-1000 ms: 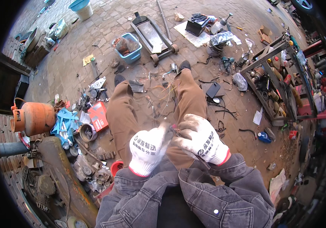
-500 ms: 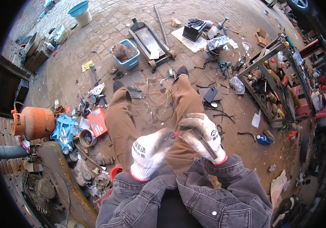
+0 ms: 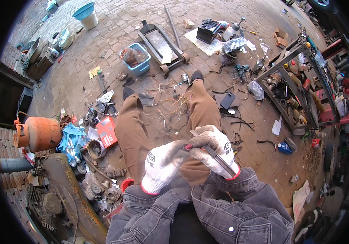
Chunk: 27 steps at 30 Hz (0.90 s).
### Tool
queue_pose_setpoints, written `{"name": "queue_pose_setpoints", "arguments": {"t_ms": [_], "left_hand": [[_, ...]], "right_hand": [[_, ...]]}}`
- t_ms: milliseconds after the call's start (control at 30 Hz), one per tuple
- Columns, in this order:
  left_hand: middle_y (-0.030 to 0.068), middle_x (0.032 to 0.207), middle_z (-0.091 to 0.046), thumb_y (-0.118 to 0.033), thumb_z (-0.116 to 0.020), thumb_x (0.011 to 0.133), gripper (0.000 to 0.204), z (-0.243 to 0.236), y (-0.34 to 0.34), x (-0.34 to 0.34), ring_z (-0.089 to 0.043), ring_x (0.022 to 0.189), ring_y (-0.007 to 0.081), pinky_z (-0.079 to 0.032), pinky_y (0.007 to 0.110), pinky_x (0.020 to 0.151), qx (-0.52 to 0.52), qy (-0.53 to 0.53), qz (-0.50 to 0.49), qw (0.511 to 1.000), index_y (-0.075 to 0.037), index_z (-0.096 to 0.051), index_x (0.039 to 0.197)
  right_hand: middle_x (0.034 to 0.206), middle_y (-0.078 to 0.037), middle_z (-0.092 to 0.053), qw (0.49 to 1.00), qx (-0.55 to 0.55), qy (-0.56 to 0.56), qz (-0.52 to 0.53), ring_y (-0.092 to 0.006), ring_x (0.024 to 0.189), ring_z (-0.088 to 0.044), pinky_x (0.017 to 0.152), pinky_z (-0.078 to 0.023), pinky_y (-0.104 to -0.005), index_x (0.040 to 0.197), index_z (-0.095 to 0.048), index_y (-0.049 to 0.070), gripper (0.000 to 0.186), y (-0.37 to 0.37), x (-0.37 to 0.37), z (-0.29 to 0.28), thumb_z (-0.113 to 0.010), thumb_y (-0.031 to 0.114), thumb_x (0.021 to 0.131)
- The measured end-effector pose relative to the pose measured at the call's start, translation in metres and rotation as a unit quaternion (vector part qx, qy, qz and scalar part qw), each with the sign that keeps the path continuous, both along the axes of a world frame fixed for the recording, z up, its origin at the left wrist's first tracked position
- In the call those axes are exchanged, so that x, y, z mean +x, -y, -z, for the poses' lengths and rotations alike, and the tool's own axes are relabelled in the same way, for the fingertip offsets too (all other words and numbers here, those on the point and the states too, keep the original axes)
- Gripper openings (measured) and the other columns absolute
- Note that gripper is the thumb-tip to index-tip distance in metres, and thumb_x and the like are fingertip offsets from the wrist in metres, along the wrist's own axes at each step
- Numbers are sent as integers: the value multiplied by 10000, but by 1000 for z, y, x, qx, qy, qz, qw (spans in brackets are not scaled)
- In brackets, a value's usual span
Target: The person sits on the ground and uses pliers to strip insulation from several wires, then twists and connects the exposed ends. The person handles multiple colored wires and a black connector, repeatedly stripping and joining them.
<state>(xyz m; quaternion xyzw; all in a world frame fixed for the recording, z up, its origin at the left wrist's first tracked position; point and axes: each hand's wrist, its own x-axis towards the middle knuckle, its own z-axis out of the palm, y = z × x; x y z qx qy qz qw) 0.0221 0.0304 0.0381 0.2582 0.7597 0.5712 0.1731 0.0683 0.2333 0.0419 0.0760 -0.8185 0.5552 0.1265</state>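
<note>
I sit with my legs in brown trousers stretched out over a brick floor. Both hands wear white work gloves with red cuffs and meet over my lap. My right hand (image 3: 213,150) grips a dark flat tool handle (image 3: 219,159) that runs back toward my wrist. My left hand (image 3: 162,164) pinches something small with a red tip (image 3: 187,147) right at the front of that tool, fingertips touching the right hand. What the small piece is I cannot tell. Thin loose wires (image 3: 174,107) lie on the floor between my knees.
An orange gas cylinder (image 3: 38,133) lies at my left, beside blue rags, a red box (image 3: 107,131) and engine parts. Ahead are a floor jack (image 3: 162,44), a blue tub (image 3: 136,61) and a blue basin (image 3: 86,12). A metal rack of parts (image 3: 294,87) stands right.
The view has tipped slightly, so my hands sit a little lower and further right in the picture. The left fingers have closed in on the tool's front end.
</note>
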Motion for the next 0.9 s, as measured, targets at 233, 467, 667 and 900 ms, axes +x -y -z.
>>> {"name": "queue_pose_setpoints", "arguments": {"t_ms": [233, 467, 667, 900], "left_hand": [[45, 738, -664, -191, -652, 946, 265, -5, -2, 3, -615, 642, 97, -500, 272, 610, 23, 57, -22, 998, 17, -681, 1108], [37, 700, -646, -169, -654, 964, 226, -6, -5, 2, -566, 605, 91, -477, 269, 581, -6, 5, -40, 999, 12, -687, 1095], [71, 720, -658, -125, -640, 930, 233, -7, -2, 1, -611, 608, 135, -501, 289, 603, -23, -9, -22, 999, 7, -684, 1117], [107, 771, -684, -82, -629, 884, 263, -7, -4, 0, -658, 642, 179, -522, 305, 627, -41, -43, -18, 998, 3, -678, 1128]], "right_hand": [[952, -71, -716, 1000, 11, -2, 26, -321, 1003, -640, 904, -520, -422, 947, -725, 86, 254, 3, 2, -3, -810, 90, 707], [964, -94, -712, 999, 39, -16, 15, -314, 1012, -640, 910, -514, -416, 953, -727, 81, 252, 3, 1, -4, -802, 80, 712], [999, -103, -699, 997, -52, 55, 24, -282, 1036, -635, 947, -489, -400, 960, -727, 58, 219, 7, 7, 1, -806, 95, 759], [1032, -116, -677, 990, -106, 96, 18, -269, 1043, -631, 944, -476, -380, 952, -718, 35, 210, 7, 8, 0, -793, 87, 763]]}}
